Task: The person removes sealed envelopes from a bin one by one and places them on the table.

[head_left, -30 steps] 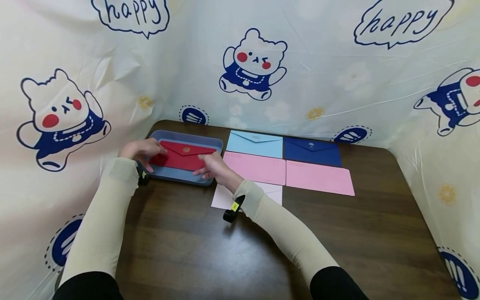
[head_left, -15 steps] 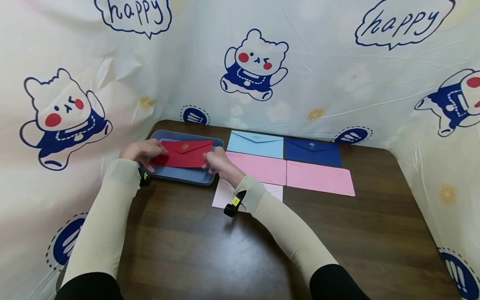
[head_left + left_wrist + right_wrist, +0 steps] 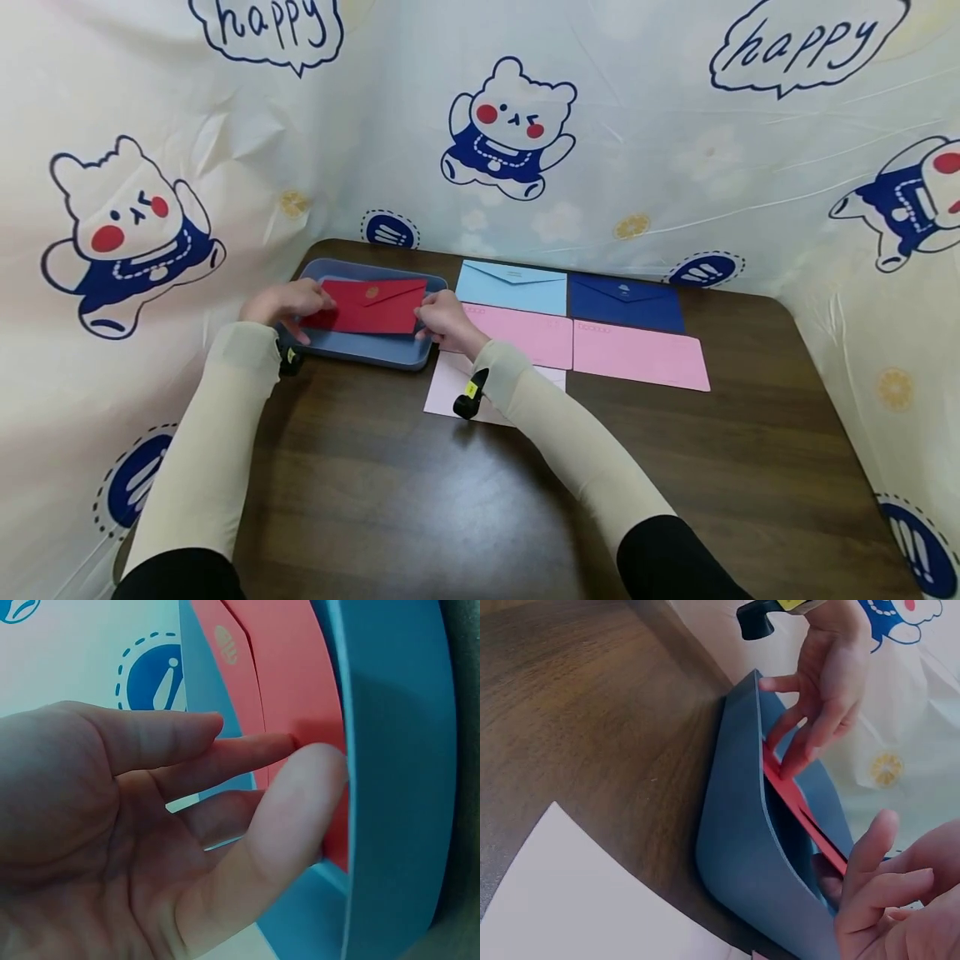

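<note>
A red envelope [image 3: 378, 308] with a pointed flap and a gold emblem lies in a blue-grey tray [image 3: 360, 356]. At its left end my left hand [image 3: 283, 302] reaches into the tray; in the left wrist view the fingertips touch the red paper, and the thumb [image 3: 300, 802] is at the tray's rim. My right hand [image 3: 447, 322] pinches the envelope's right end, thumb on top and fingers underneath. From the right wrist view, the red envelope [image 3: 810, 821] slants, its end near my right hand raised off the tray floor.
Right of the tray lie a light blue envelope [image 3: 513, 287], a dark blue envelope [image 3: 626, 304], a pink card [image 3: 517, 337], another pink card [image 3: 641, 356] and a whitish envelope [image 3: 450, 387], partly under my right wrist. A printed cloth [image 3: 637, 150] hangs behind the brown table [image 3: 360, 475].
My right hand has closed on the red envelope's right end and lifted it a little, shifting slightly up and right. The left hand has stayed nearly still.
</note>
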A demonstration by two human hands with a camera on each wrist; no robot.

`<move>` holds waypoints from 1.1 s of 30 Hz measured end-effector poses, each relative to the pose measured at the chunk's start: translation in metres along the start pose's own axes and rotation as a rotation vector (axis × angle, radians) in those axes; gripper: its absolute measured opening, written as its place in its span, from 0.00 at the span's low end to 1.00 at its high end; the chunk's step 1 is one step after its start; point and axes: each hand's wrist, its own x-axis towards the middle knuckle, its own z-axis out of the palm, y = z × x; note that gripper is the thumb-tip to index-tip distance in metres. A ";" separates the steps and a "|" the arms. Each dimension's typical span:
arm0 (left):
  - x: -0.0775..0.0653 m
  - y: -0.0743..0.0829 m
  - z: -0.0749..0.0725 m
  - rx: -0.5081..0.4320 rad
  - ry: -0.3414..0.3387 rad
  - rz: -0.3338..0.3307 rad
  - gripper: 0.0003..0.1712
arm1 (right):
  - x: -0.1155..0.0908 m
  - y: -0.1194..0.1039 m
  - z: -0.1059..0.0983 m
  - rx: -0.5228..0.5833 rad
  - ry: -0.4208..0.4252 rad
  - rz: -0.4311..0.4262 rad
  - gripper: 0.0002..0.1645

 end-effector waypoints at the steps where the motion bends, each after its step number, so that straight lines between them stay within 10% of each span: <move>1: 0.000 -0.001 0.000 0.001 0.002 0.005 0.27 | 0.001 0.001 0.001 -0.003 -0.002 -0.001 0.26; 21: 0.003 0.002 0.017 0.129 0.253 0.018 0.17 | 0.004 0.009 0.003 -0.182 0.037 -0.058 0.24; 33: 0.000 -0.003 0.019 0.138 0.230 0.054 0.33 | 0.001 0.010 -0.003 -0.123 0.077 -0.095 0.19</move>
